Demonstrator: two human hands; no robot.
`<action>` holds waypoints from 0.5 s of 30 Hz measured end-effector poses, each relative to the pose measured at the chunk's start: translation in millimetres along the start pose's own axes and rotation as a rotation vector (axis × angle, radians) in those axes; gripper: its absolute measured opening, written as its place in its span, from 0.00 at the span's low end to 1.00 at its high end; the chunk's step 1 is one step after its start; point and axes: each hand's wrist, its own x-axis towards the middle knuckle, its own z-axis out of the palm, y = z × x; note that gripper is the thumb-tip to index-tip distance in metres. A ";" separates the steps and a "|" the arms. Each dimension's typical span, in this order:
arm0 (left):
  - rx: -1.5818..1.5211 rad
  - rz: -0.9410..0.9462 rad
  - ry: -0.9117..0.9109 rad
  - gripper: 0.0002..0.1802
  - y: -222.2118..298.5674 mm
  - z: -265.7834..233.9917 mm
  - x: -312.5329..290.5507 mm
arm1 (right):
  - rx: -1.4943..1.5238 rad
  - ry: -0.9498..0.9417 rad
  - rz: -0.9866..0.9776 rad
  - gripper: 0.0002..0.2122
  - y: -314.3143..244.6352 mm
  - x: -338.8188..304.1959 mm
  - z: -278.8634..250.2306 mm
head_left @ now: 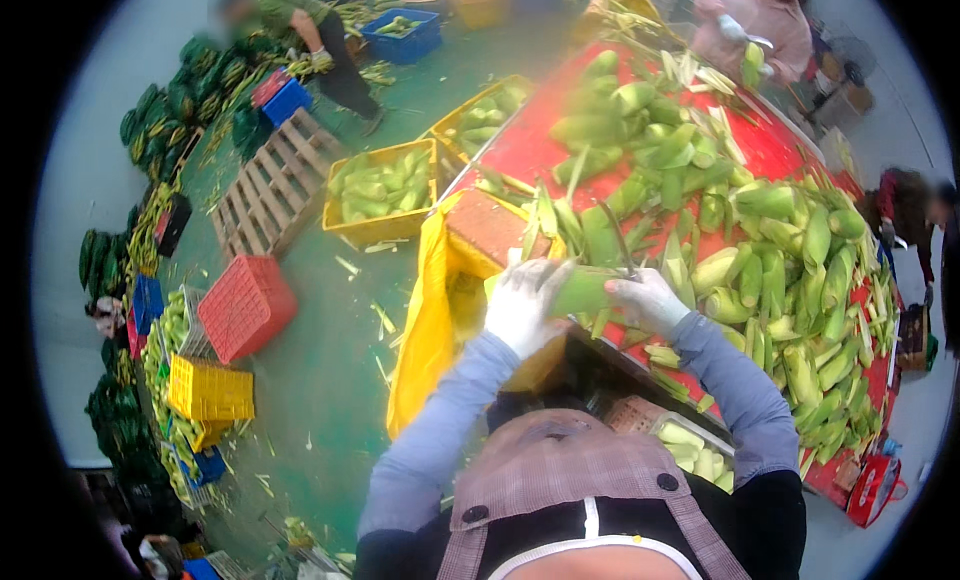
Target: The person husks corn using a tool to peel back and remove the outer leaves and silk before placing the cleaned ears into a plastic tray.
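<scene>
In front of me, above the edge of a red-topped table (545, 123), I hold a green ear of corn (583, 292) in its husk. My left hand (527, 302), in a white glove, is closed around its left end. At the right end, my right hand (650, 298), also gloved, is closed on a knife (617, 235) with a thin, dark, curved blade pointing away from me. Its handle is hidden in the fingers, and its thumb side touches the ear. Many husked ears (775, 270) lie heaped on the table to the right.
A yellow bag (420, 330) hangs open by my left forearm. Beyond it stand a yellow crate of corn (385, 225), a wooden pallet (275, 185) and a red crate (247, 308). A co-worker (755, 20) cuts corn across the table; another (300, 30) bends at far left.
</scene>
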 end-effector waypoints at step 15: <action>-0.435 -0.522 0.217 0.50 -48.7 24.5 -110.4 | -0.493 -0.338 -0.048 0.26 -70.1 12.3 100.2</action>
